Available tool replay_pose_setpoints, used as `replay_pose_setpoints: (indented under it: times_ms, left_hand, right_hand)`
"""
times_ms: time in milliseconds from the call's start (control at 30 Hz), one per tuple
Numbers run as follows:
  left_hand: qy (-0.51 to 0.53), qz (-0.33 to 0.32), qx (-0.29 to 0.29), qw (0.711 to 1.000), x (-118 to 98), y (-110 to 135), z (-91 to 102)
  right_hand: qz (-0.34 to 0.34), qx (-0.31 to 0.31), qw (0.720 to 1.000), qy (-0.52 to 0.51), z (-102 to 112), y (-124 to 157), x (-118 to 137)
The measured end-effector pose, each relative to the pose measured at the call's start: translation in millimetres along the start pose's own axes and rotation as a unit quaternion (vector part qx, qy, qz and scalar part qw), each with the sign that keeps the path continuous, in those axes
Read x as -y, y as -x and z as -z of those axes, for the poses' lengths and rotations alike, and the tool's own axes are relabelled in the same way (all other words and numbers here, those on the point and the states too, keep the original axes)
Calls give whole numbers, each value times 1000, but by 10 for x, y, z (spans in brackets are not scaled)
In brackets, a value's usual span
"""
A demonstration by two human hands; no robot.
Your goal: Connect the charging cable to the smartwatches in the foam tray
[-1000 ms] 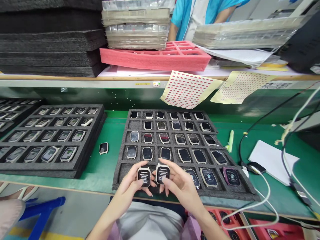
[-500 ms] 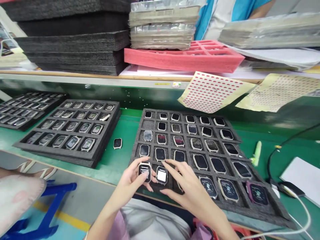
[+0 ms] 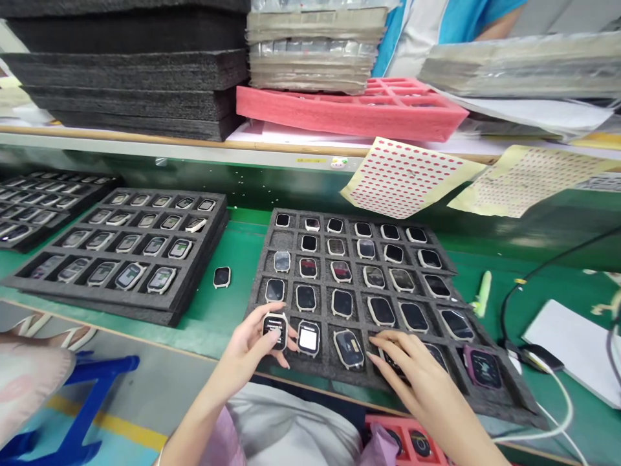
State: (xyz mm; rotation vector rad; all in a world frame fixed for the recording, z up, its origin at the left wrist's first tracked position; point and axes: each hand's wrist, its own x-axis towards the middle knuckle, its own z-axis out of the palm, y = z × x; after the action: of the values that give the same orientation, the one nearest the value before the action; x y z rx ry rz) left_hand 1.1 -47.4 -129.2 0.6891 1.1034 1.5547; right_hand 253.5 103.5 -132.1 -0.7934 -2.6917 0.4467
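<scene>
My left hand [image 3: 250, 340] is closed around a smartwatch [image 3: 275, 331] without a strap; white text shows on its lit screen. The watch is above the front left corner of a dark foam tray [image 3: 323, 359]. My right hand [image 3: 412, 366] is over the tray's front row, its fingers stretched out and slightly bent across a watch [image 3: 391, 364] they partly cover. Whether they touch it is unclear. Between my hands lie a watch with a bright white screen [image 3: 308, 338] and a light-framed watch [image 3: 348, 349]. A purple-framed watch [image 3: 485, 369] sits at the front right.
Another foam tray of watches [image 3: 165, 304] stands at left, with a lone watch [image 3: 222, 277] beside it. Sticker sheets [image 3: 407, 178] hang from the shelf above. Cables [image 3: 565, 414] and a white pad [image 3: 577, 343] lie at right. A person in blue [image 3: 451, 22] is behind the shelf.
My right hand has moved right along the front row, uncovering the light-framed watch. My left hand still holds its watch. The whole view has shifted slightly.
</scene>
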Motion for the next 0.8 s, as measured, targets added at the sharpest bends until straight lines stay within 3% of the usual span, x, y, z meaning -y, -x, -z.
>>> replay_pose_setpoints:
  times_ms: [267,367,467,567,667,733,800]
  left_hand:
    - [-66,14,-14,998,10,44,-26]
    - [-182,5,-48,982,78,72,23]
    - [-387,-53,-103,915,143,81,102]
    - [-568,-102,-118,808,142,97,167]
    - [-677,-149,-142,706,98,127,158]
    - [-695,-185,-134,681,94,135,62]
    - [-690,-213,-88,686,134,118,-130]
  right_hand:
    - [-4,-36,999,24,14,33,1]
    - [-26,-55,996,64,33,93,-104]
    - [-30,-35,998,50,20,135,-126]
    - [-45,-15,999,6,-9,156,-39]
    - [-83,-12,996,-44,-33,182,91]
    - [-102,-7,992,-75,-56,208,181]
    - [-113,-5,988,-102,-97,233,267]
